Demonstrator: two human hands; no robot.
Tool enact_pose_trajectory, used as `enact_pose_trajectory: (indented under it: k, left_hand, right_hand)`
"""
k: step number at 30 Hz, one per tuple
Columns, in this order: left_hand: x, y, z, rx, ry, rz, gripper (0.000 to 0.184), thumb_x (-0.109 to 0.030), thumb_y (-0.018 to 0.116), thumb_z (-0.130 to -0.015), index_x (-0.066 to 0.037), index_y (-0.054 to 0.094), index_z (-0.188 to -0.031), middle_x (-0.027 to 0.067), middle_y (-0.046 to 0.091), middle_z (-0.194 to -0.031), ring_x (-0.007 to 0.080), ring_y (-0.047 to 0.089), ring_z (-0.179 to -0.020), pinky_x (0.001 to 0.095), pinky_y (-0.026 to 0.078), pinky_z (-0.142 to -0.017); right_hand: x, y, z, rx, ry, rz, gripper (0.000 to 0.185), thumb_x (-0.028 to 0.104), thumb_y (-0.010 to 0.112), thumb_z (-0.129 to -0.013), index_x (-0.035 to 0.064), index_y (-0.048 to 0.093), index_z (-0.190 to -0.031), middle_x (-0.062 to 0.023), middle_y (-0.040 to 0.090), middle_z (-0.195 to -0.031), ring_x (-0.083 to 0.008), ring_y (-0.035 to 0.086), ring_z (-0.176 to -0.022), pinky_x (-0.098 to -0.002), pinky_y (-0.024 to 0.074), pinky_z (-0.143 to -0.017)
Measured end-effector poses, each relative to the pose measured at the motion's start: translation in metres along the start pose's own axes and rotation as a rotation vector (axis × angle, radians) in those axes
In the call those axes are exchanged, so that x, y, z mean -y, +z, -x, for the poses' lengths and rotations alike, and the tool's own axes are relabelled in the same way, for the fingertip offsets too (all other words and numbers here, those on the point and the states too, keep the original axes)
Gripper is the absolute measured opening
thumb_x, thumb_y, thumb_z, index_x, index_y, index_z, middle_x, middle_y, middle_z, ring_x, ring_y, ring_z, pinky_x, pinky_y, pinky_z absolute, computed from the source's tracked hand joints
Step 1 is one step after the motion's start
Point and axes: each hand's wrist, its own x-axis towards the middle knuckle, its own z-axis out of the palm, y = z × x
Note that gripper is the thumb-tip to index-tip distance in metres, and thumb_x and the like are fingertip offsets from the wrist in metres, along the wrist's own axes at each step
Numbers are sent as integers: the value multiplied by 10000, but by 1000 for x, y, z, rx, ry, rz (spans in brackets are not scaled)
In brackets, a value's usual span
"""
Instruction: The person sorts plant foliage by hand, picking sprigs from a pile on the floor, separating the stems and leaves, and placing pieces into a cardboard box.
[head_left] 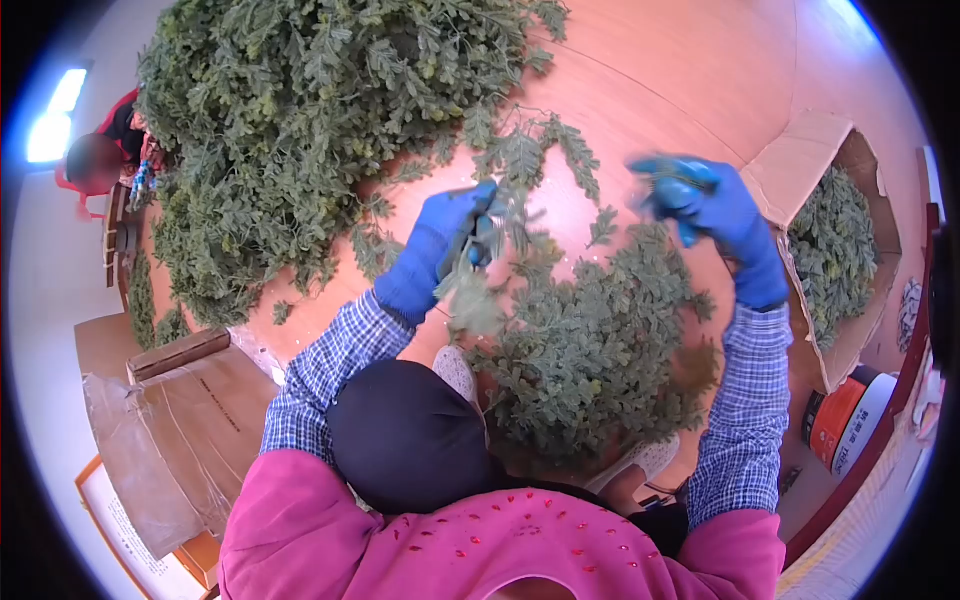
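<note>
Both of my hands wear blue gloves. My left hand (470,230) is closed on a green leafy sprig (475,300), which hangs blurred below the fingers. To the right, my right hand (680,190) is raised over the floor, blurred by motion; its fingers curl, and whether they hold anything is too smeared to tell. Below and between the hands lies a smaller heap of green leafy sprigs (600,350). Loose sprigs (520,155) lie just above my left hand. A very large heap of the same foliage (290,140) fills the upper left.
An open cardboard box (800,170) with foliage (830,250) inside stands at the right, above an orange and white bucket (845,425). Flattened cardboard (180,420) lies at the lower left. Another person (120,140) is at the far left beyond the large heap.
</note>
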Motion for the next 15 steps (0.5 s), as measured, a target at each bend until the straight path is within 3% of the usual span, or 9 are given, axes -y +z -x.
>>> enact_pose_trajectory:
  k: [1,3,6,9,10,11,13,14,15]
  left_hand:
    - [-8,10,3,-126,67,-246,367,-322,529,-936,21,596,-821,66,564,-579,145,514,-383,269,427,-350]
    - [-6,21,3,-86,104,-208,390,-324,552,-918,22,576,-741,76,560,-576,151,512,-383,273,425,-358]
    - [5,25,-5,-139,231,-153,386,-314,537,-924,50,634,-839,72,551,-538,129,482,-366,281,410,-364]
    - [-3,21,6,-20,138,-227,385,-306,547,-922,65,648,-898,70,578,-560,121,468,-363,269,396,-363]
    - [-3,22,4,-31,113,-291,322,-275,553,-927,27,665,-912,61,615,-607,112,460,-360,257,391,-370]
    - [1,30,6,-12,107,-284,322,-275,553,-927,27,665,-912,61,615,-607,112,460,-360,257,391,-370]
    - [6,47,7,-182,222,-585,233,-223,572,-919,-23,690,-904,48,638,-637,97,486,-397,254,402,-389]
    - [8,36,2,-238,422,-610,159,-164,581,-900,-63,704,-914,31,662,-676,80,526,-458,254,423,-413]
    - [-3,18,-7,-323,349,-522,201,-182,556,-905,-46,705,-905,8,589,-600,84,486,-417,258,415,-406]
  right_hand:
    - [10,31,-7,21,-238,-134,537,206,740,-765,76,567,-1257,-96,687,-986,-65,611,-694,-229,506,-533]
    - [12,79,-15,-125,-657,414,555,147,743,-739,98,545,-1256,-151,636,-1145,-155,635,-844,-310,526,-643]
    - [-10,106,-20,-138,-614,618,497,122,741,-720,103,565,-1184,-140,646,-1095,-241,631,-872,-362,515,-702]
    - [-13,98,-8,-148,-484,993,396,143,713,-718,105,572,-1086,-122,653,-964,-323,619,-826,-407,494,-679]
    - [-20,103,-7,-48,-303,962,380,201,692,-731,113,573,-1080,-104,643,-843,-315,628,-764,-420,489,-664]
    - [-20,101,3,-50,-283,971,380,201,692,-731,113,573,-1080,-104,643,-843,-315,628,-764,-420,489,-664]
    - [-9,94,24,95,-219,1019,341,208,673,-733,108,592,-1049,-123,640,-791,-305,635,-714,-413,489,-651]
    - [-1,74,40,38,-329,1045,288,188,661,-740,101,625,-1012,-112,649,-788,-306,637,-704,-400,502,-662]
    - [15,52,59,-104,-244,1014,268,162,661,-736,92,634,-993,-115,659,-817,-303,640,-724,-382,506,-675]
